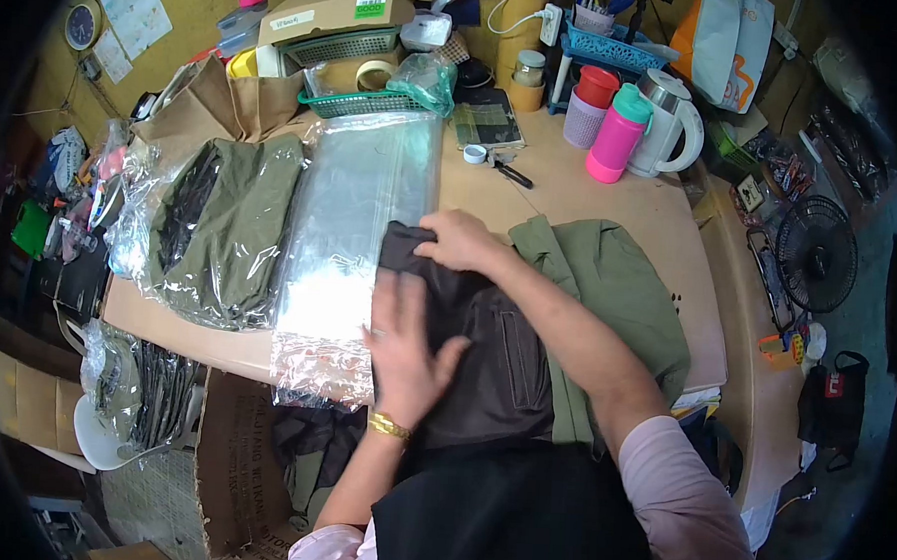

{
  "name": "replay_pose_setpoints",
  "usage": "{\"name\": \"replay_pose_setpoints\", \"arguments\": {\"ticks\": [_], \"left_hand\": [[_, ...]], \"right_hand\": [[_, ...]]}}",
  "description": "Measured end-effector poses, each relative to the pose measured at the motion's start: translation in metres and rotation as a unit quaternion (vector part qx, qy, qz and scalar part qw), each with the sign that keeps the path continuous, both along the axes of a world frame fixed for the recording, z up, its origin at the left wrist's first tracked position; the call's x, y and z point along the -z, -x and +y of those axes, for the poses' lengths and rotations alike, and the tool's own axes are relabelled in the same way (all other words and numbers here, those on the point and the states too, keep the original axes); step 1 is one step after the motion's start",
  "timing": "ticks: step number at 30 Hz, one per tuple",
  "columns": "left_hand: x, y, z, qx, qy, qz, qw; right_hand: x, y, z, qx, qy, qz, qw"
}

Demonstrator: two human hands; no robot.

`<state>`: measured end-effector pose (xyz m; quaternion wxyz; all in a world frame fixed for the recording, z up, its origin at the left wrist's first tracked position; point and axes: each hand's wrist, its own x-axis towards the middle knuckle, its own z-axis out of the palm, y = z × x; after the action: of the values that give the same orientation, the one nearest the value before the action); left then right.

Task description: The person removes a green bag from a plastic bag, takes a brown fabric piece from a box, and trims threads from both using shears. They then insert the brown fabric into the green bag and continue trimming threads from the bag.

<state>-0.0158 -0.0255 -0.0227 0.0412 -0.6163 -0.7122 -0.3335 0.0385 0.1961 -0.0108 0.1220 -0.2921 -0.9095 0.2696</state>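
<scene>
An olive-green jacket [628, 288] lies on the table in front of me, its dark brown lining [466, 331] folded outward and showing a long inner pocket. My right hand [460, 242] pinches the far edge of the dark lining. My left hand [401, 343], a gold band at its wrist, rests with fingers spread on the lining's left side; its fingertips are blurred by motion. Just left of the jacket, clear plastic bags [357, 196] lie flat and partly reach over the near table edge. Beyond them is a folded olive garment [230, 230] inside a clear bag.
Behind stand green baskets [366, 104] and a cardboard box [345, 15]. A pink bottle [620, 137], a kettle [666, 119] and snips [511, 171] are at the back right. An open carton [240, 461] sits below the table's near edge.
</scene>
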Motion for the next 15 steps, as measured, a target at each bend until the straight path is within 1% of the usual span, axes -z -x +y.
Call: {"name": "replay_pose_setpoints", "arguments": {"ticks": [1, 2, 3, 4, 5, 6, 7, 8, 9, 10, 11, 12, 13, 14, 15], "left_hand": [[0.004, 0.017, 0.003, -0.078, -0.043, -0.012, 0.996], [-0.014, 0.032, 0.008, -0.06, -0.063, -0.089, 0.992], [-0.017, 0.038, 0.008, -0.057, -0.071, -0.108, 0.99], [-0.015, 0.049, 0.011, -0.012, 0.007, -0.205, 0.979], [-0.013, 0.055, 0.014, 0.034, 0.085, -0.297, 0.95], [-0.016, 0.051, 0.017, 0.038, 0.082, -0.297, 0.951], [-0.021, 0.045, 0.022, 0.104, 0.046, -0.443, 0.889], [-0.027, 0.041, 0.023, 0.168, 0.012, -0.574, 0.801], [-0.045, 0.041, 0.013, 0.171, 0.014, -0.573, 0.802], [-0.075, 0.044, 0.001, 0.183, 0.106, -0.411, 0.887], [-0.092, 0.049, -0.007, 0.186, 0.19, -0.233, 0.935], [-0.086, 0.056, -0.009, 0.27, 0.149, -0.201, 0.93], [-0.086, 0.062, -0.011, 0.223, 0.127, -0.196, 0.946], [-0.071, 0.074, -0.006, 0.232, 0.07, -0.335, 0.911], [-0.084, 0.078, -0.01, 0.181, -0.017, -0.464, 0.867]], "right_hand": [[-0.006, -0.007, 0.007, -0.025, 0.013, 0.047, 0.998], [-0.036, -0.015, 0.008, -0.05, 0.126, 0.07, 0.988], [-0.046, -0.02, 0.011, -0.05, 0.311, 0.161, 0.935], [-0.061, -0.025, 0.01, -0.07, 0.333, 0.227, 0.912], [-0.077, -0.03, 0.006, -0.09, 0.352, 0.292, 0.885], [-0.09, -0.035, -0.015, -0.133, 0.189, 0.291, 0.928], [-0.097, -0.037, -0.035, -0.173, 0.018, 0.281, 0.944], [-0.079, -0.033, -0.032, -0.286, -0.087, 0.185, 0.936], [-0.091, -0.036, -0.035, -0.282, -0.088, 0.187, 0.937], [-0.123, -0.042, -0.032, -0.228, -0.07, 0.154, 0.959], [-0.161, -0.048, -0.026, -0.173, -0.052, 0.12, 0.976], [-0.208, -0.053, -0.011, -0.069, -0.139, 0.163, 0.974], [-0.263, -0.071, -0.033, 0.073, -0.031, 0.244, 0.967], [-0.268, -0.068, 0.024, -0.025, 0.003, 0.474, 0.88], [-0.31, -0.072, -0.013, -0.109, 0.196, 0.522, 0.823]]}}
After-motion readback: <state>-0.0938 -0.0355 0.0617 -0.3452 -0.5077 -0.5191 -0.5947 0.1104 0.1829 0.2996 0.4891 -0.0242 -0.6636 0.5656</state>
